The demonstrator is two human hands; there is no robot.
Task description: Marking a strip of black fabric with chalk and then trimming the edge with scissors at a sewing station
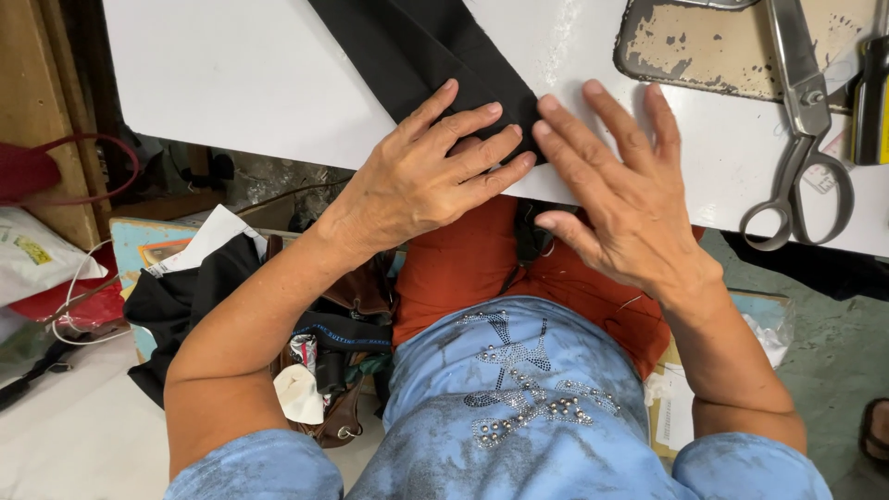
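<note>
Both hands lay flat with fingers spread, gripping nothing. The left hand (421, 181) and right hand (620, 199) pressed the black cloth (417, 46) on the white desk (250, 74), near the scissors (801, 130).

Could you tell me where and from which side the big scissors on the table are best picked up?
Probably by the looped handles of the scissors, coming from the table's near edge. The loops lie at that edge, open and unobstructed, nearest the right hand, while the shut blades point away toward the far side beside a worn tray.
</note>
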